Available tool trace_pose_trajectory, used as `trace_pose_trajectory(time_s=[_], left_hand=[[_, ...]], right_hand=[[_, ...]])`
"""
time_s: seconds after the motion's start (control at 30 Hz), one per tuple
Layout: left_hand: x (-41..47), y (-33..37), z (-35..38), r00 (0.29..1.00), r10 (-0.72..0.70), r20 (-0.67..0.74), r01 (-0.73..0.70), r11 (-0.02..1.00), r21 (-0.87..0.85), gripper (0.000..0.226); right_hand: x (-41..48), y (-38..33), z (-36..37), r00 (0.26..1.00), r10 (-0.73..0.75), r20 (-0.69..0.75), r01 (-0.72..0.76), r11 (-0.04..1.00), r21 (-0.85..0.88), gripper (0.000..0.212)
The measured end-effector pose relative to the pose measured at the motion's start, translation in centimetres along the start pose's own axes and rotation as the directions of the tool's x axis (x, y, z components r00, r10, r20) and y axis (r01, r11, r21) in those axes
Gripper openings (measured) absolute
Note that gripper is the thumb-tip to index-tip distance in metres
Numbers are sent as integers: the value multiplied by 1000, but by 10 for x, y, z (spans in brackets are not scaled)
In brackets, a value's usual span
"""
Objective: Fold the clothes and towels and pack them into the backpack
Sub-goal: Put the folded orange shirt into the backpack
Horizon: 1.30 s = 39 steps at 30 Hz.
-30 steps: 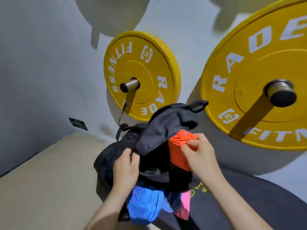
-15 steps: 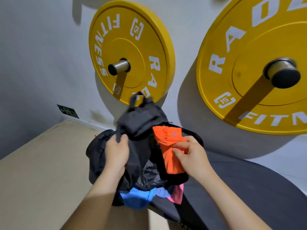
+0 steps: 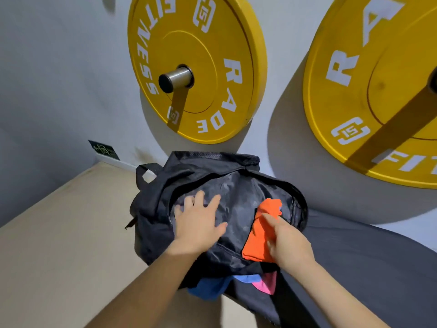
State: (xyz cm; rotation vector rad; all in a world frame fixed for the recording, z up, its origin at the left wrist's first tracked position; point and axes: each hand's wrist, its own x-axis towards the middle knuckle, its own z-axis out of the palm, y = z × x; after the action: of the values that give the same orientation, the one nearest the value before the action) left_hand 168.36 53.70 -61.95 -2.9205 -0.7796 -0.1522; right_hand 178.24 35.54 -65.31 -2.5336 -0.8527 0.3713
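Observation:
A black backpack (image 3: pixel 156 223) lies open on the surface in front of me, its grey lining showing. My left hand (image 3: pixel 198 223) lies flat with spread fingers on the lining inside the opening. A folded orange garment (image 3: pixel 260 235) sits at the right side of the opening, and my right hand (image 3: pixel 288 242) holds it from the right, fingers over its edge. A blue cloth (image 3: pixel 208 287) and a pink cloth (image 3: pixel 266 284) stick out from under the backpack's near edge.
Two large yellow weight plates (image 3: pixel 198 67) (image 3: pixel 369 91) hang on pegs on the white wall behind the backpack. A dark mat (image 3: pixel 369 263) lies to the right, a beige surface (image 3: pixel 59 233) to the left. A small dark sign (image 3: pixel 102 149) sits low on the wall.
The backpack has gone from being held up by its flap to lying wide open. My left hand let go of the flap and now lies flat inside. The orange garment went lower into the opening.

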Motion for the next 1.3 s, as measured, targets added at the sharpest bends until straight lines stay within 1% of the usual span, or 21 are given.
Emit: trace_pose_trajectory(time_s=[0.07, 0.1, 0.17, 0.2, 0.27, 0.33, 0.43, 0.53, 0.6, 0.7, 0.77, 0.83, 0.87, 0.9, 0.97, 1.0, 1.03, 1.07, 1.17, 1.2, 1.3], left_hand=[[14, 10, 20, 955, -95, 281, 89, 995, 32, 94], [21, 11, 30, 925, -139, 354, 125, 990, 64, 102], [31, 10, 44, 881, -210, 424, 169, 977, 134, 107], [35, 9, 47, 877, -230, 422, 176, 971, 164, 105], [43, 6, 41, 912, -195, 360, 131, 972, 194, 95], [52, -5, 20, 960, -91, 266, 28, 973, 230, 87], [65, -31, -42, 988, 44, 149, -78, 970, 229, 78], [66, -38, -115, 986, 160, 37, -164, 952, 259, 62], [61, -27, -153, 971, 236, -43, -214, 932, 292, 57], [51, -2, -184, 947, 282, -151, -231, 930, 285, 52], [45, 8, -181, 955, 244, -168, -211, 958, 194, 51], [34, 10, -159, 981, 153, -121, -151, 988, 25, 53], [27, 11, -144, 991, 102, -84, -108, 991, -73, 55], [19, 12, -128, 997, 60, -48, -68, 983, -170, 56], [2, 15, -101, 1000, 0, -14, -4, 947, -320, 55], [-5, 16, -92, 999, -32, -14, 25, 931, -364, 54], [-11, 16, -87, 998, -67, -5, 60, 920, -388, 53], [-15, 13, -82, 995, -95, 21, 95, 917, -388, 53], [-23, -1, -79, 983, -127, 134, 161, 942, -295, 59], [-22, -4, -80, 978, -142, 153, 179, 949, -259, 59], [-8, -3, -83, 977, -195, 90, 206, 968, -140, 52]], right_hand=[[0, 4, -1, 999, -53, 3, 54, 998, -32, 64], [1, 8, 0, 998, -61, 9, 62, 997, -48, 66], [4, 15, 2, 998, -51, 22, 53, 997, -65, 66], [5, 18, 3, 999, -45, 29, 47, 997, -67, 66], [7, 20, 3, 999, -43, 30, 46, 996, -80, 65], [9, 21, -2, 998, -55, 25, 57, 993, -102, 63], [11, 26, -19, 999, -49, 10, 50, 988, -148, 59], [10, 29, -48, 999, -31, 11, 33, 974, -225, 56], [9, 31, -72, 999, -44, -4, 41, 961, -272, 53], [3, 39, -101, 999, -18, -42, 4, 954, -300, 45], [-8, 40, -116, 999, -20, -45, 3, 939, -343, 41], [-20, 37, -124, 996, -76, -42, 53, 913, -404, 43], [-23, 30, -126, 994, -105, -37, 82, 915, -395, 45], [-24, 21, -127, 990, -135, -33, 115, 931, -345, 47], [-19, 0, -115, 982, -191, -14, 188, 976, -112, 51], [-12, -8, -102, 978, -211, 7, 211, 977, -16, 53], [-4, -13, -84, 974, -223, 46, 222, 975, 11, 54], [4, -14, -66, 972, -217, 93, 220, 975, -23, 53], [20, -2, -23, 972, -130, 194, 185, 935, -303, 41], [22, 3, -16, 973, -101, 207, 171, 919, -354, 36], [27, 5, -7, 975, -92, 201, 175, 874, -453, 31]])
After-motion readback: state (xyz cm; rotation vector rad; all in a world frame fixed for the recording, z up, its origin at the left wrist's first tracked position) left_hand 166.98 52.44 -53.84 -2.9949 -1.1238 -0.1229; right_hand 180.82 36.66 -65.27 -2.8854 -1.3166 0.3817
